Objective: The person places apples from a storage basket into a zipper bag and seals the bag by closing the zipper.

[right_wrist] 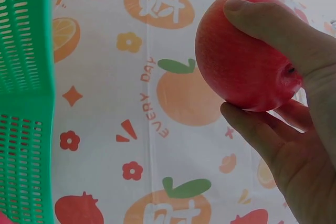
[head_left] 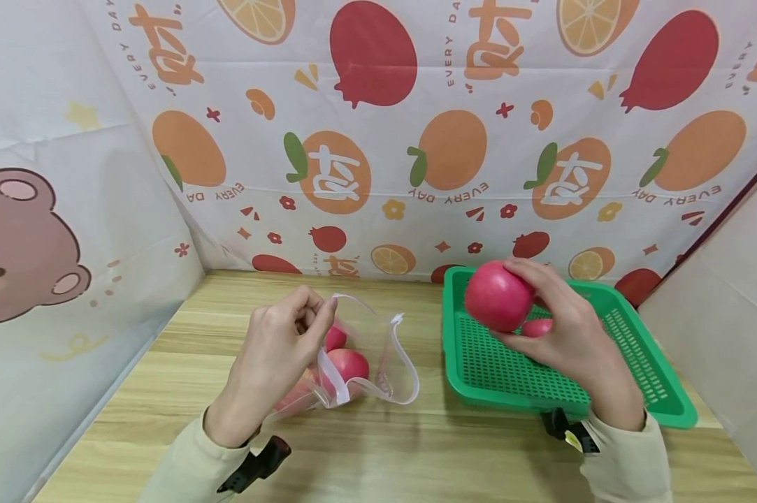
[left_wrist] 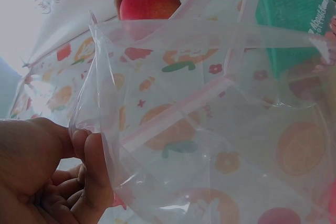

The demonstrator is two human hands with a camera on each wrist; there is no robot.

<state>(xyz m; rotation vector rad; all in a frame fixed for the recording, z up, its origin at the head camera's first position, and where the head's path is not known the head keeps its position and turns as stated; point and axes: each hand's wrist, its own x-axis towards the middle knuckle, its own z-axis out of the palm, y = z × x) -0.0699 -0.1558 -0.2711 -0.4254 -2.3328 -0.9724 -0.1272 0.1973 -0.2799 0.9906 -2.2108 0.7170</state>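
Note:
My left hand [head_left: 284, 353] pinches the rim of a clear zip bag [head_left: 378, 349] between thumb and fingers, and the bag's mouth gapes toward the right. Several red apples [head_left: 348, 365] lie inside it on the table. My right hand [head_left: 570, 328] grips another red apple [head_left: 499, 296], held up over a green basket [head_left: 453, 363]. In the right wrist view the thumb lies across this apple [right_wrist: 247, 51] with fingers beneath. A further apple [head_left: 537, 327] sits in the basket, partly hidden behind the right hand. The left wrist view shows the see-through bag wall [left_wrist: 173, 124] close up.
The wooden table [head_left: 409, 454] meets a fruit-printed cloth wall [head_left: 378, 154] at the back. A white side wall with a bear print [head_left: 26, 244] rises at the left, and a pale wall [head_left: 724, 300] stands right of the basket.

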